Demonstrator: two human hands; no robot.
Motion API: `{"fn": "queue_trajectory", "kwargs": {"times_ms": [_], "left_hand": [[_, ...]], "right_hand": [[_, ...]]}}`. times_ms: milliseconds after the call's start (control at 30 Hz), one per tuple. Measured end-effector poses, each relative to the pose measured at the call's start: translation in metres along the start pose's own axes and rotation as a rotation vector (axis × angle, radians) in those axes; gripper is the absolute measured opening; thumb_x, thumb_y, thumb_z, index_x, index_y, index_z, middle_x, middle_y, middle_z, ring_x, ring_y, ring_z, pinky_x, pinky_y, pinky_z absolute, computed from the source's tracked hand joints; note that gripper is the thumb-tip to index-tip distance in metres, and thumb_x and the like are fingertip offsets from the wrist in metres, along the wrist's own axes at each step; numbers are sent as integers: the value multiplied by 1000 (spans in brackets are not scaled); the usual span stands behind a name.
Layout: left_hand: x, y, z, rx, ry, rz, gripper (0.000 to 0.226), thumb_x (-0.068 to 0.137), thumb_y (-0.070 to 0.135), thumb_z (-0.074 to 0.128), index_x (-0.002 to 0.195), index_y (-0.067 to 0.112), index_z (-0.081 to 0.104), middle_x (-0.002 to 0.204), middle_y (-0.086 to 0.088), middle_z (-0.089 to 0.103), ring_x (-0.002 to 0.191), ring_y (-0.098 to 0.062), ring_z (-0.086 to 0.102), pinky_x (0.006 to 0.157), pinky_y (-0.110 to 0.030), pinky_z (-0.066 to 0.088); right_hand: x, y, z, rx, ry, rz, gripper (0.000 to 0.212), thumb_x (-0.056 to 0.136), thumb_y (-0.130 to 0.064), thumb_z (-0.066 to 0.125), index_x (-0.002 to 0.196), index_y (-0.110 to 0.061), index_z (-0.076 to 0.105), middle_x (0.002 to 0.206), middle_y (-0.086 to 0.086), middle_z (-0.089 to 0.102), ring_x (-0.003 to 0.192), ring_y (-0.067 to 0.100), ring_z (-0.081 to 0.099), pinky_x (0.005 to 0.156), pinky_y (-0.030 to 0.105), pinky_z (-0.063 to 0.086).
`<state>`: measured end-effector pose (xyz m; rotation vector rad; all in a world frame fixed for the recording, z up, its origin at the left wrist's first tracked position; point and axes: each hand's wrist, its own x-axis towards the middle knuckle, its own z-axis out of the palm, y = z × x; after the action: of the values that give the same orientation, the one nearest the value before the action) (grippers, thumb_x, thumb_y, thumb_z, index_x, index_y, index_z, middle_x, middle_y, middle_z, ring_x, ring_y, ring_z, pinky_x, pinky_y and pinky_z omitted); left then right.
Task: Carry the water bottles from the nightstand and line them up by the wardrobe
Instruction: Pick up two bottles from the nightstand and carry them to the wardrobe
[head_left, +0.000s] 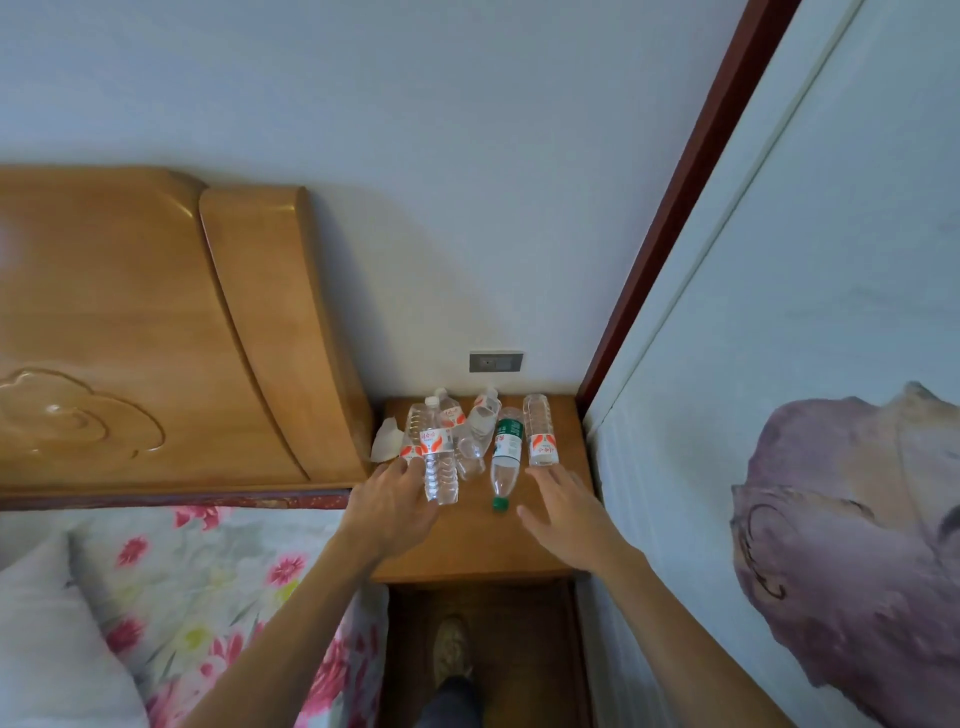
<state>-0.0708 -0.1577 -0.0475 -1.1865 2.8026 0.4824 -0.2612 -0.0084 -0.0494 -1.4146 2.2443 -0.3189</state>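
Clear plastic water bottles with red-and-white labels (439, 457) lie clustered on the brown wooden worktop (483, 545); their writing is too small to read. The left hand (392, 501) touches one, fingers around its side. Beyond the right hand's (563, 512) spread fingers lies a green-labelled, green-capped bottle (505, 457).

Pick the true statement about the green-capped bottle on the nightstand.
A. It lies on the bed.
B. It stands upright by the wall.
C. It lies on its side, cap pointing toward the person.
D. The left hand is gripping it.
C: the green-capped bottle lies flat on the nightstand, cap nearest the camera, between the left hand and right hand, neither holding it.
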Motion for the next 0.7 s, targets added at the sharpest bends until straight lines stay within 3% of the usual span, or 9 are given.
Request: {"fn": "queue_trajectory", "kwargs": {"times_ms": [167, 700], "left_hand": [[39, -28, 1, 3, -49, 6, 53, 94, 57, 43, 135, 24, 40, 134, 2, 57, 110, -17, 62, 86, -35, 55], [113, -65, 37, -40, -154, -30, 48, 96, 50, 45, 134, 22, 41, 134, -1, 56, 114, -20, 60, 89, -38, 53]], "right_hand": [[36, -5, 0, 15, -29, 48, 53, 100, -42, 50, 147, -22, 35, 151, -2, 41, 136, 16, 42, 105, 29, 42], [127, 14, 18, 9, -166, 103, 53, 100, -45, 49, 146, -23, 35, 148, 1, 44, 132, 18, 47, 103, 33, 46]]}}
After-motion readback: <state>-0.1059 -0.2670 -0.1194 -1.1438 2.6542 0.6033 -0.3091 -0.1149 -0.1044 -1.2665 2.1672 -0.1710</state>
